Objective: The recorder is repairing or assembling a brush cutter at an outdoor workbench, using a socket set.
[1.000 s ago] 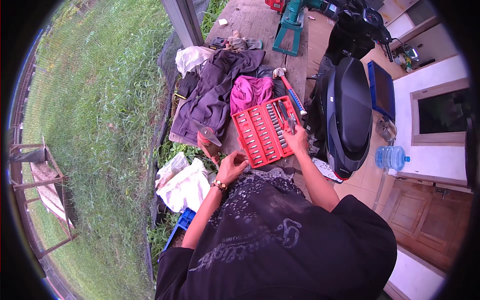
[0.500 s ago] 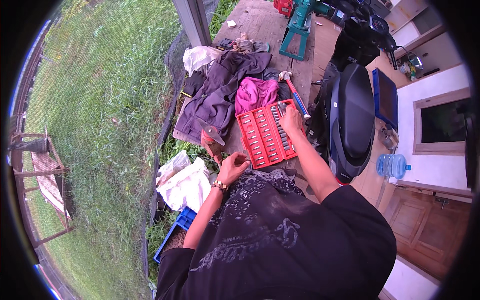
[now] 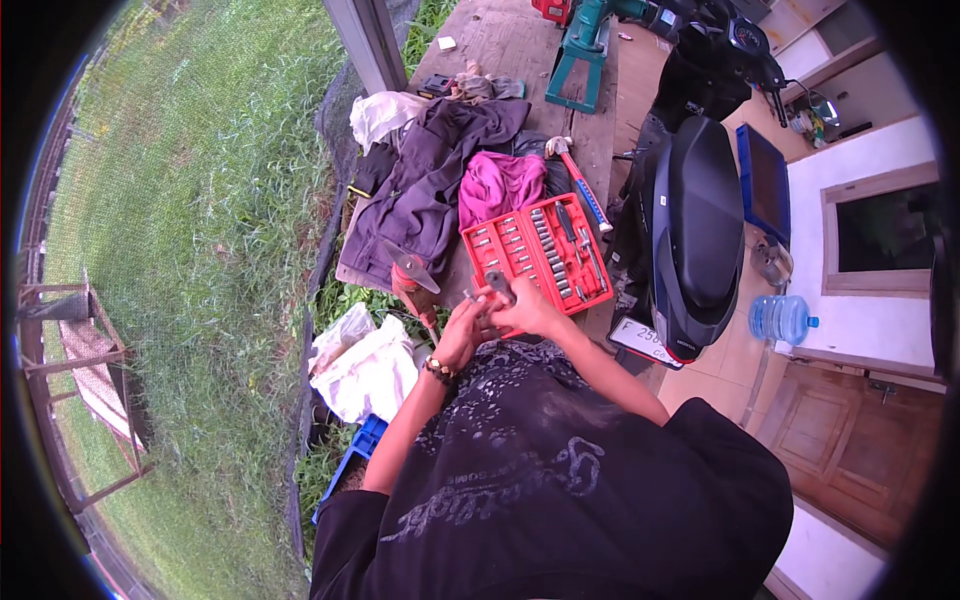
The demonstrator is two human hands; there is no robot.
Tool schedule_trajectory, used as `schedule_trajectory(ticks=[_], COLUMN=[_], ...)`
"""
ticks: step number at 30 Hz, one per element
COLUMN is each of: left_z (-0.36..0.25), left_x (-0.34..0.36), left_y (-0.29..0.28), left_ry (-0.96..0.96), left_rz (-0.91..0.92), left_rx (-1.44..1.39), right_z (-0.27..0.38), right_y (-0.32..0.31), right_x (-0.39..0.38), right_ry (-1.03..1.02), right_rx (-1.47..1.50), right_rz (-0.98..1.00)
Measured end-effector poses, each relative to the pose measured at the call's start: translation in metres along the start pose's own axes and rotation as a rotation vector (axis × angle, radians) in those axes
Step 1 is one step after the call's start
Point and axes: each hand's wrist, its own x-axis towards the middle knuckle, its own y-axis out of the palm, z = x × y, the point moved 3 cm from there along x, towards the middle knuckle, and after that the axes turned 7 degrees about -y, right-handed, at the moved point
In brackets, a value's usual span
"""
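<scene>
A red socket-set case (image 3: 607,297) lies open on the wooden bench in front of me, with rows of small sockets and bits in its slots. A dark-handled driver (image 3: 566,222) rests in its right part. My right hand (image 3: 532,312) is closed round a ratchet wrench (image 3: 497,286), whose dark rounded head points away over the case's near left corner. My left hand (image 3: 462,335) meets it there, fingers pinched together. A small metal tip shows at the left fingertips, too small to name. Both hands touch or nearly touch; the wrench's lower part is hidden.
Left of the case lie an angle grinder (image 3: 412,280), dark purple cloth (image 3: 415,190) and pink cloth (image 3: 500,185). A hammer (image 3: 583,190) lies beyond its right edge. A motor scooter (image 3: 700,230) stands close on the right. White sacking (image 3: 370,370) and a blue crate (image 3: 350,460) are at lower left.
My right hand has come out of the case's right side toward me and left, bringing the ratchet wrench to my left hand. The case's right part is now uncovered.
</scene>
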Motion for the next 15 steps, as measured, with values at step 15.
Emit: schedule_trajectory(ticks=[15], left_z=[-0.008], left_x=[-0.009], left_y=[-0.014], left_ry=[0.006], left_rz=[-0.112], left_rx=[0.067], right_z=[-0.035], right_y=[-0.166], right_x=[0.006], right_ry=[0.385], right_rx=[-0.163], right_rz=[0.002])
